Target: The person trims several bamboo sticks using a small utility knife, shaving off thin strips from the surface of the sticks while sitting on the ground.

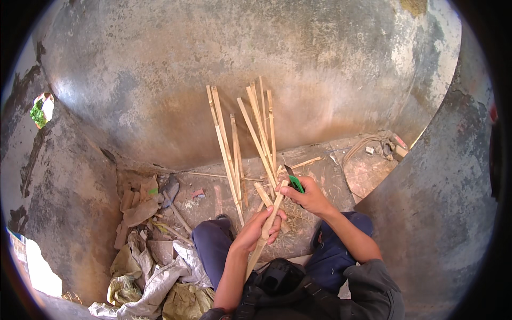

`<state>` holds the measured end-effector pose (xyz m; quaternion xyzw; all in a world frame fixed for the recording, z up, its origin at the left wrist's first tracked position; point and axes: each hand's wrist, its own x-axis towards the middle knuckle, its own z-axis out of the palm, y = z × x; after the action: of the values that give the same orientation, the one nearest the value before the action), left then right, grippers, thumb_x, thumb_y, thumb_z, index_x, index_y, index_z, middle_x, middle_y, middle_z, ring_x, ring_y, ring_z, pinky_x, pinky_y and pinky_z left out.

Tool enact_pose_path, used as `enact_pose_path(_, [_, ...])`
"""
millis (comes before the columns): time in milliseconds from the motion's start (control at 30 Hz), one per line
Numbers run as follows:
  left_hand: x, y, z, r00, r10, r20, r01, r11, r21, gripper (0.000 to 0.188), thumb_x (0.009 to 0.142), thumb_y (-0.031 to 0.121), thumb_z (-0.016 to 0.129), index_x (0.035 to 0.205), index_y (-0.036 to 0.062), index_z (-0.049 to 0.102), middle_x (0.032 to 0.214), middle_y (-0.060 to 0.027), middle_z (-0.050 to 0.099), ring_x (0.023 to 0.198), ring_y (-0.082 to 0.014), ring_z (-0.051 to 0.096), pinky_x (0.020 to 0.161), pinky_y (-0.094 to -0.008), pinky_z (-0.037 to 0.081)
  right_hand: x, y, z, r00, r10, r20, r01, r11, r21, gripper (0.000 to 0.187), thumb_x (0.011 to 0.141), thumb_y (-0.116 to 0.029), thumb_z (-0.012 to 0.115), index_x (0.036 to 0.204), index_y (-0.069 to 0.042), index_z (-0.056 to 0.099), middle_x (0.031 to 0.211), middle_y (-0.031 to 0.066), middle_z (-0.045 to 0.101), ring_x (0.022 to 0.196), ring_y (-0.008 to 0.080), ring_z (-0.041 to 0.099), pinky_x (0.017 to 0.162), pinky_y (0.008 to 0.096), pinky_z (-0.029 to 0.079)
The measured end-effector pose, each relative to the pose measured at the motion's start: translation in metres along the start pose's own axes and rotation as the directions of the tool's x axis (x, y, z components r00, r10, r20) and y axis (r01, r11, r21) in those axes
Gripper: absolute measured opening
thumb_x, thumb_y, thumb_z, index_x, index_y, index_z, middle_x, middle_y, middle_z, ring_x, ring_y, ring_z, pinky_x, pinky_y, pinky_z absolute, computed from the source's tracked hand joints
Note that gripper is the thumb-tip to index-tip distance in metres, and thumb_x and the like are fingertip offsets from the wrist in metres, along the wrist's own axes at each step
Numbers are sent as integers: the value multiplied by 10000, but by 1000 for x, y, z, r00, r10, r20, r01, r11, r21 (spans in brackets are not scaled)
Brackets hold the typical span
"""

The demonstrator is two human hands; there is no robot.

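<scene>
My left hand is closed round a split bamboo strip, which slants from my lap up toward my right hand. In my right hand is a green utility knife, its dark blade pointing up and to the left. The fingertips of that hand are at the strip's upper end. Just beyond, a short bamboo piece stands tilted behind the held strip. Several long bamboo strips lean against the wall in two loose groups, their lower ends near my hands.
A stained concrete wall rises ahead, with more walls at both sides. Crumpled sacks lie at the lower left beside broken tiles. Coiled cord rests on the floor at the right. Shavings are scattered between my knees.
</scene>
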<state>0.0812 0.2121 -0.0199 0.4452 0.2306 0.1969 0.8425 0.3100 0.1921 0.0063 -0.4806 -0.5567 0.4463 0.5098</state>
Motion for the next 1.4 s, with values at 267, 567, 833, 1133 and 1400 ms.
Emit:
enact_pose_path(267, [-20,-22,-12,997,-10,81,24,983,-180,556,1200,462,325,1307,-11,599,746,-61,539,503,-135,493,444,-248,383,4,3,-1,994,-109,-8,110,993,35,295,1090,-278,707,1146,0,788,824,-21,649,794,75,569,712,293,450])
enact_pose_path(567, [-31,4,3,962,148,-231,-110,980,169,456,1204,400,412,1267,2,627,773,-49,626,496,-65,419,441,-224,330,-10,0,-8,958,-285,35,275,874,-402,321,1110,-320,606,1174,-19,699,813,141,664,721,299,665,692,414,507])
enact_pose_path(833, [-30,-8,10,886,359,-294,-235,893,384,319,1194,331,488,1121,54,629,768,-13,641,569,-52,472,536,-207,350,-19,13,24,833,-512,210,508,556,-658,240,1038,-295,713,1119,-70,708,913,107,733,740,332,740,607,420,571])
enact_pose_path(1133, [-29,-6,36,723,573,-386,-18,574,819,330,1171,304,517,1041,1,505,738,-251,639,698,-477,681,614,-528,477,-21,5,31,802,-562,203,530,511,-677,247,1024,-315,733,1097,-79,720,924,78,732,719,294,736,579,397,563])
enact_pose_path(1400, [-26,-3,34,723,577,-379,8,542,841,334,1175,308,492,1070,-9,497,767,-300,637,775,-567,648,639,-586,456,-19,-1,33,802,-566,192,512,485,-709,232,995,-276,763,1075,-61,730,878,89,725,696,291,727,586,387,560])
